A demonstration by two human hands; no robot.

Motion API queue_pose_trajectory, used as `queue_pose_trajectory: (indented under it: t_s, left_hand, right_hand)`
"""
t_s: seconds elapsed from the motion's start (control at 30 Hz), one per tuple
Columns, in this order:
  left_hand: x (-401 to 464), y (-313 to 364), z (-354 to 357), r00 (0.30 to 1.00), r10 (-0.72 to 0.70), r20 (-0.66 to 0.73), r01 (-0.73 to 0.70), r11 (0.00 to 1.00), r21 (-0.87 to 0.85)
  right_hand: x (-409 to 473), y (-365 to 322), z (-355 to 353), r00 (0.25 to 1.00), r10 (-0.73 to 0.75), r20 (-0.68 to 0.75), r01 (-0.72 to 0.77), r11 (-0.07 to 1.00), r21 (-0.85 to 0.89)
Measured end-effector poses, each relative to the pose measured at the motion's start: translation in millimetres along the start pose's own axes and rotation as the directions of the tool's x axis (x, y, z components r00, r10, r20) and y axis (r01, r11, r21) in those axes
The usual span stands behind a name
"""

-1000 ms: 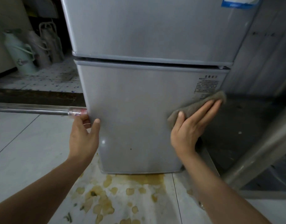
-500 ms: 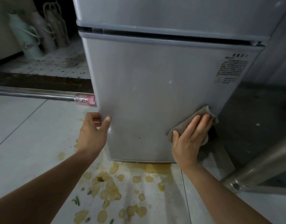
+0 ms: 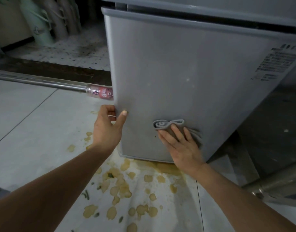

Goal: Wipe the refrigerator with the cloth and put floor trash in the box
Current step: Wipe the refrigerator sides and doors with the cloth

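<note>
cloth [image 3: 175, 129] slid left across refrigerator [image 3: 185, 77], stained tile floor [image 3: 35, 131]

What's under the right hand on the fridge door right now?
The grey cloth, bunched and pressed flat against the lower refrigerator door by the right hand. The door surface beneath the cloth and palm is covered, so any remaining dirt there cannot be seen.

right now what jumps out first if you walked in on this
The grey fridge fills the view, with the right hand pressing a bunched cloth flat on its lower door. The left hand grips the door's left edge. On the tiles below, yellowish spill blotches spread from under the fridge toward the camera.
</note>
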State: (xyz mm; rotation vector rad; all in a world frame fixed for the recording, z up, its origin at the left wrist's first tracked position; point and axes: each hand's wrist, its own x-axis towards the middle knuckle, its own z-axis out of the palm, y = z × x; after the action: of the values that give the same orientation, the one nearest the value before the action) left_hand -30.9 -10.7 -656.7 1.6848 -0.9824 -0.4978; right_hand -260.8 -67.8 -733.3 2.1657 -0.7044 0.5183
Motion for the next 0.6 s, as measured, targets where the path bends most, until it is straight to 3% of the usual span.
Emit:
queue_pose_trajectory:
  t_s: [0.13, 0.23, 0.3, 0.33, 0.43, 0.5, 0.6]
  left_hand:
    - [4, 4, -8, 0.997, -0.044, 0.064, 0.044, 0.999, -0.003]
    - [8, 1, -16, 0.99, -0.085, 0.116, 0.091, 0.995, -0.041]
    - [9, -5, -20, 0.98, -0.114, 0.161, 0.118, 0.993, -0.016]
    - [7, -8, -22, 0.974, -0.126, 0.189, 0.129, 0.992, -0.006]
    - [3, -19, -26, 0.948, -0.143, 0.284, 0.162, 0.986, -0.042]
    - [3, -22, -29, 0.932, -0.14, 0.334, 0.18, 0.979, -0.092]
    - [6, -23, -35, 0.916, -0.133, 0.377, 0.192, 0.974, -0.122]
  right_hand:
    - [29, 11, -17, 0.995, -0.092, -0.039, 0.092, 0.996, -0.002]
    - [74, 16, -27, 0.97, 0.119, -0.212, -0.109, 0.992, 0.061]
    - [91, 7, -28, 0.947, 0.219, -0.235, -0.206, 0.975, 0.079]
    - [91, 0, -25, 0.958, 0.201, -0.207, -0.196, 0.98, 0.043]
    - [69, -22, -15, 0.993, -0.121, 0.011, 0.121, 0.991, -0.052]
    - [60, -31, -17, 0.936, -0.307, 0.174, 0.315, 0.949, -0.021]
    - [67, -27, -27, 0.915, -0.349, 0.204, 0.357, 0.934, -0.001]
